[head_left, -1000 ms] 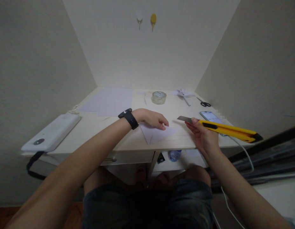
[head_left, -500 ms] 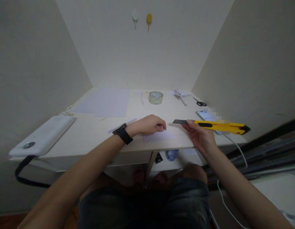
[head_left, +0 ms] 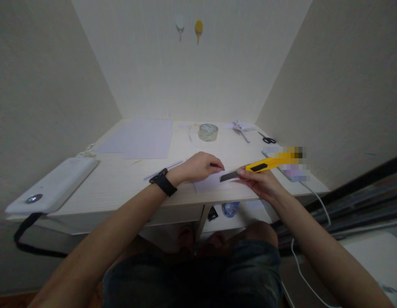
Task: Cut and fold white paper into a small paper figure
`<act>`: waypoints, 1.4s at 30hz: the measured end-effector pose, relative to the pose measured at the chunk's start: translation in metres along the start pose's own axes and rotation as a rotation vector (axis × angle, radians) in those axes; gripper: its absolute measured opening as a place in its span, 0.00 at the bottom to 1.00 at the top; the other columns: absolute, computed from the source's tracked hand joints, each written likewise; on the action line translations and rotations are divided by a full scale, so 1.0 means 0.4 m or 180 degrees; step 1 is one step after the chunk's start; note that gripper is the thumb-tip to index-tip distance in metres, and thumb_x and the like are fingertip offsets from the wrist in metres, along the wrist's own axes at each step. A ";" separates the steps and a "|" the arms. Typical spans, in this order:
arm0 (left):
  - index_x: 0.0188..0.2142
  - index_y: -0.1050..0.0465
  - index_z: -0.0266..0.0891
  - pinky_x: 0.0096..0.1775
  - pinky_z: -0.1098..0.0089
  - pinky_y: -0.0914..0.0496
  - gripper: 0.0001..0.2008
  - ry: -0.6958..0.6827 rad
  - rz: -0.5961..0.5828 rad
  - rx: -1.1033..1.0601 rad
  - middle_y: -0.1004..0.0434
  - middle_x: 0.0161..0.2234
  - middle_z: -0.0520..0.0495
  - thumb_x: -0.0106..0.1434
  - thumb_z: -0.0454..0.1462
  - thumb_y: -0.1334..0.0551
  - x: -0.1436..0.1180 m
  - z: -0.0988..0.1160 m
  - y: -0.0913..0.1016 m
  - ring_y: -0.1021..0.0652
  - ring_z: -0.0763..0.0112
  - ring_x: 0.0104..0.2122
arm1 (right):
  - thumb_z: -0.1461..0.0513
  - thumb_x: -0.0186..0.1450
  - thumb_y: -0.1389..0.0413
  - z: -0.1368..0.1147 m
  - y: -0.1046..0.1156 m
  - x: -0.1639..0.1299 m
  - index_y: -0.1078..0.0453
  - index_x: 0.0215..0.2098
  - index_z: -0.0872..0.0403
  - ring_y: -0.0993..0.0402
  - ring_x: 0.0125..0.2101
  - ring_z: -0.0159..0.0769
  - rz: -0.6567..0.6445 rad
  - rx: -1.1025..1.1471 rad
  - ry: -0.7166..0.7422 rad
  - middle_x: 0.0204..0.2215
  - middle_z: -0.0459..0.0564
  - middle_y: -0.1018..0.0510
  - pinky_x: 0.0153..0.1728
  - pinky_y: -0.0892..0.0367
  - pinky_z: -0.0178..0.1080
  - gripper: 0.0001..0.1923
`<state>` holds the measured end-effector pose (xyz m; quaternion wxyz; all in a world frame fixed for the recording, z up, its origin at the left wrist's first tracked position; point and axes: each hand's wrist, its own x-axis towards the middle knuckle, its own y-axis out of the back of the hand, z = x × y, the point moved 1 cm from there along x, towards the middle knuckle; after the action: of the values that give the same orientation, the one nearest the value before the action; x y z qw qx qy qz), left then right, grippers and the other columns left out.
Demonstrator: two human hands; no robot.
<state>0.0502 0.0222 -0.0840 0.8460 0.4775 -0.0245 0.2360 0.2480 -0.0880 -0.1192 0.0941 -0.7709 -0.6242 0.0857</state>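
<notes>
A yellow utility knife (head_left: 259, 165) with its blade out is gripped in my right hand (head_left: 261, 182), thumb on top near the blade's base. The blade points left and slightly down, its tip over a white sheet of paper (head_left: 206, 185) by the desk's front edge. My left hand (head_left: 200, 166) rests at the far side of this paper, fingers curled and pressed together. What those fingertips hold, if anything, is hidden. A dark watch (head_left: 160, 176) is on my left wrist, beside a thin rolled paper strip (head_left: 177, 164).
On the desk (head_left: 118, 184) are larger paper sheets (head_left: 149, 137), a roll of clear tape (head_left: 208, 132), a paper pinwheel (head_left: 241, 129), black scissors (head_left: 268, 140) and a phone (head_left: 293, 174) with a cable. A white device (head_left: 54, 184) with a black strap lies left.
My right hand has brought the utility knife left and down, so its blade now lies over the paper and the handle tilts upward. My left hand has stayed nearly in place.
</notes>
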 end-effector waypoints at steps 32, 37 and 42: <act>0.33 0.28 0.40 0.40 0.68 0.34 0.08 -0.0257 -0.0561 0.1141 0.24 0.37 0.48 0.50 0.36 0.37 -0.011 0.039 -0.005 0.25 0.66 0.36 | 0.51 0.52 0.31 0.006 0.058 -0.031 0.20 0.32 0.52 0.21 0.34 0.43 0.0404 -0.1685 0.1126 0.32 0.51 0.16 0.40 0.24 0.45 0.15; 0.34 0.25 0.40 0.37 0.69 0.35 0.09 -0.0203 -0.0876 0.1172 0.22 0.35 0.48 0.50 0.36 0.37 0.010 0.043 0.012 0.25 0.67 0.33 | 0.48 0.55 0.33 -0.007 0.048 -0.043 0.20 0.33 0.52 0.20 0.36 0.46 0.0325 -0.2074 0.1091 0.35 0.53 0.15 0.40 0.24 0.46 0.17; 0.35 0.22 0.41 0.36 0.68 0.35 0.10 -0.0199 -0.1065 0.1267 0.20 0.35 0.48 0.52 0.36 0.37 0.028 0.050 0.019 0.25 0.66 0.34 | 0.49 0.55 0.33 -0.006 0.044 -0.046 0.19 0.33 0.52 0.19 0.39 0.47 0.0158 -0.2008 0.1102 0.36 0.53 0.15 0.44 0.24 0.47 0.16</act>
<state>0.0606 0.0132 -0.0640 0.7614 0.6391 0.0755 0.0782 0.2613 -0.1097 -0.1212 -0.0461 -0.7800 -0.5758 -0.2407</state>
